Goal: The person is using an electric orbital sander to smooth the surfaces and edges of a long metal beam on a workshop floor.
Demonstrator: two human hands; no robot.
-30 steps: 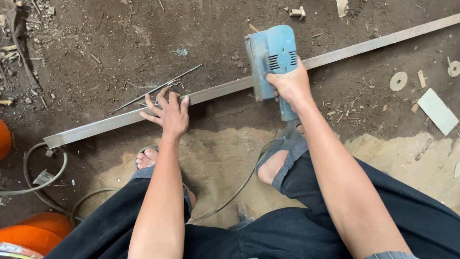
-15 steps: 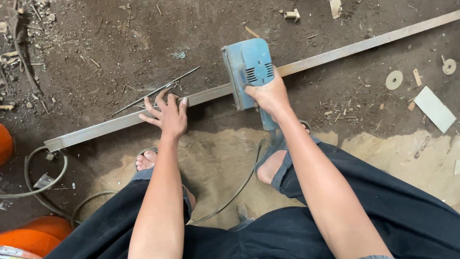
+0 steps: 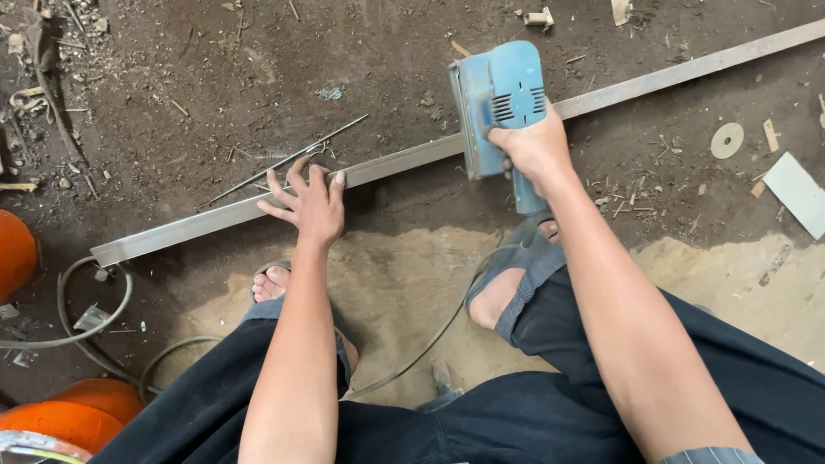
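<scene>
Long wooden strip (image 3: 404, 163) lying across the dirt floor, left-near to right-far. Blue power sander (image 3: 498, 107) sitting about midway, so plenty left. Right hand (image 3: 537, 146) wrapped tight around it, left hand (image 3: 311, 202) spread flat, pinning the strip.

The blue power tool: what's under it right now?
The blue power tool sits across the long metal bar, gripped by the right hand. The bar's covered stretch and the tool's underside are hidden.

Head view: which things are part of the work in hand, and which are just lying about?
In use: blue power sander gripped by right hand; long metal bar under left hand.
Lying about: thin rod, round disc, orange container, white scrap.
</scene>
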